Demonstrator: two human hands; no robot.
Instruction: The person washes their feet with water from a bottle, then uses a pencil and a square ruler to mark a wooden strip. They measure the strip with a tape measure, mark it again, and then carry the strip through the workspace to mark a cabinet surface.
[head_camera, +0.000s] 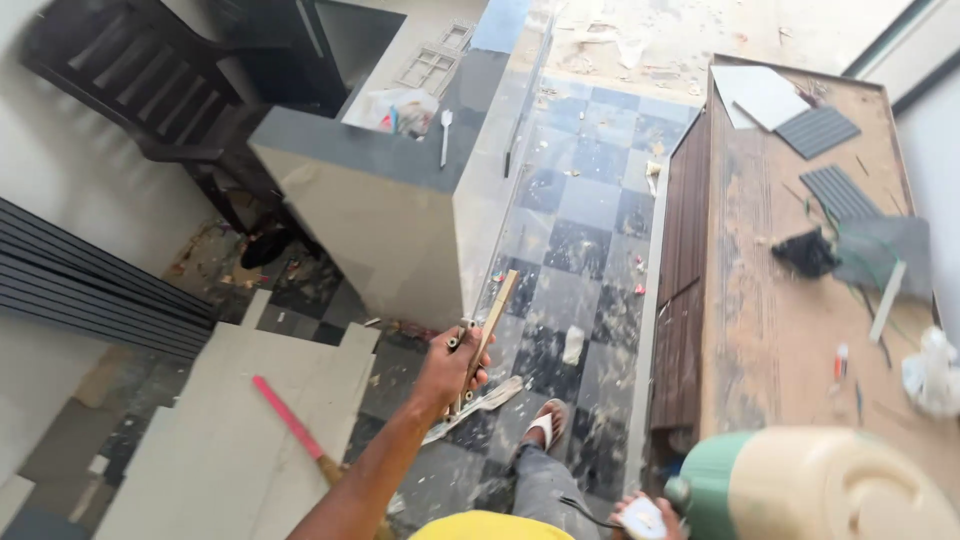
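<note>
Checkered grey tile floor (585, 215) runs down the middle, dusty, littered with scraps. Right: long wooden table (790, 330) carrying ribbed grey tile pieces (818, 131), a black cloth lump (806, 253) and a white bag (932, 372) at the near-right edge. Centre-left: grey-topped counter block (385, 200) with a white plastic spoon (446, 133) on top. Far left: dark wooden chair (150, 85); below it, stacked dark slats (90, 285) against the wall. Near left: pale board (240, 440) flat on the floor, pink-handled tool (292, 420) lying across it.

Near right, close to the camera: green-and-cream container (820, 487), blurred.

Left hand (452, 368): fingers pressed together in a fist around a thin wooden strip (490, 325) plus a small metal tool, held upright-tilted over the floor, just off the counter's near corner.

Right hand (640, 517): bottom edge, fingers closed on a small white object (642, 520); can't tell what it is.

Sandalled foot (545, 428) on the floor below the left hand.
</note>
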